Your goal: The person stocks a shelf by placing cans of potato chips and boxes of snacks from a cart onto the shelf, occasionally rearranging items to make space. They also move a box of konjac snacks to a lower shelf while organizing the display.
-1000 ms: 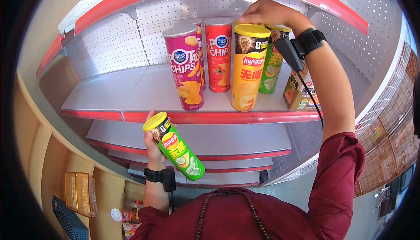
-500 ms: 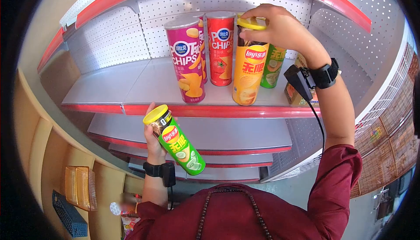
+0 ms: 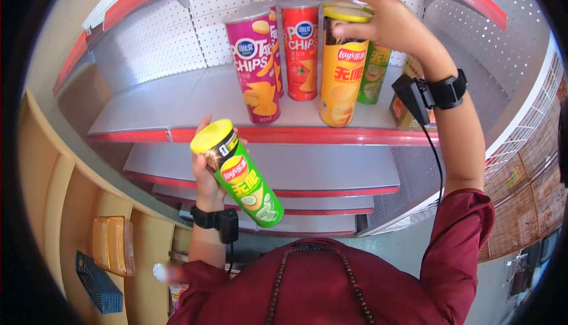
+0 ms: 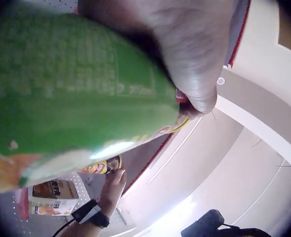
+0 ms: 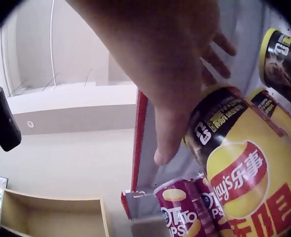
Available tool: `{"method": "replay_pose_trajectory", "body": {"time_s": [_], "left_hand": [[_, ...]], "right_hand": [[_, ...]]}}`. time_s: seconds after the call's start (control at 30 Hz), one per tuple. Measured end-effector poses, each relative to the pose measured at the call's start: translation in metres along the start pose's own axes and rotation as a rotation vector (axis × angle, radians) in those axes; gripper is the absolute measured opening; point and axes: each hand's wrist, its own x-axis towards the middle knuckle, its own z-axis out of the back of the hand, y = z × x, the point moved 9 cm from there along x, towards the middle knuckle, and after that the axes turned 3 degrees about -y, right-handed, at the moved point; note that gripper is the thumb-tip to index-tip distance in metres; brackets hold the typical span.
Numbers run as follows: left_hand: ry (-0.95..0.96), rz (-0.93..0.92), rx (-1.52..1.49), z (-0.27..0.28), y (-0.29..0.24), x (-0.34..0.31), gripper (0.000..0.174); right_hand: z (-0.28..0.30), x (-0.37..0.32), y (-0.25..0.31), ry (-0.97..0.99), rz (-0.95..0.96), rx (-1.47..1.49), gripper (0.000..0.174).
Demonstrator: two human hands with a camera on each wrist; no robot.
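Observation:
My left hand (image 3: 207,177) grips a green Lay's chip can (image 3: 248,189) near its yellow lid, holding it tilted in front of the shelf. In the left wrist view the thumb lies along the can. My right hand (image 3: 393,26) is at the top of a yellow Lay's chip can (image 3: 343,88), which stands upright near the shelf's front edge. Its thumb is in front of the lid and its fingers reach past it. The right wrist view shows these fingers (image 5: 217,61) straight and spread, the thumb apart from the can. Another yellow can (image 5: 286,116) stands behind.
Purple potato chip cans (image 3: 260,94) and a red one (image 3: 303,58) stand left of the yellow can. A green can (image 3: 374,76) and a small carton (image 3: 408,112) are to the right. The shelf has a red front edge (image 3: 284,135); lower shelves (image 3: 260,165) lie beneath.
My right hand has come forward from behind the yellow can to its lid, its fingers now higher and blurred. The left hand still holds the green can. The head view has tipped down.

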Motion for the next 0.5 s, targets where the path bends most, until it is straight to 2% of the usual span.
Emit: {"method": "replay_pose_trajectory", "body": {"time_s": [0.03, 0.1, 0.13, 0.17, 0.27, 0.3, 0.37, 0.43, 0.47, 0.5], "left_hand": [[-0.01, 0.004, 0.008, -0.003, -0.001, 0.002, 0.085], [0.072, 0.018, 0.03, -0.018, -0.001, 0.004, 0.086], [0.113, 0.05, -0.001, -0.027, 0.003, 0.005, 0.086], [0.136, 0.074, -0.01, -0.036, 0.005, 0.005, 0.086], [0.22, 0.079, 0.09, -0.062, 0.016, 0.007, 0.089], [0.254, 0.074, 0.077, -0.07, 0.02, 0.007, 0.088], [0.318, 0.116, 0.056, -0.095, 0.026, 0.002, 0.086], [0.289, 0.079, 0.095, -0.104, 0.034, 0.004, 0.085], [0.319, 0.118, 0.093, -0.109, 0.042, 0.002, 0.082], [0.325, 0.154, 0.068, -0.116, 0.049, 0.001, 0.079]], "right_hand": [[0.007, 0.004, 0.007, -0.03, 0.007, -0.104, 0.042], [0.035, 0.005, 0.03, -0.057, -0.113, -0.048, 0.047], [0.043, 0.001, 0.039, -0.131, -0.061, 0.0, 0.04], [0.04, -0.004, 0.036, -0.125, -0.059, 0.014, 0.04], [0.013, -0.02, 0.048, 0.081, 0.021, 0.227, 0.043], [0.007, -0.025, 0.056, 0.083, 0.02, 0.229, 0.043], [-0.016, -0.04, 0.093, 0.236, 0.221, 0.539, 0.047], [-0.035, -0.056, 0.115, 0.385, 0.254, 0.72, 0.05], [-0.045, -0.064, 0.118, 0.468, 0.247, 0.721, 0.054], [-0.045, -0.069, 0.122, 0.413, 0.332, 0.668, 0.055]]}}
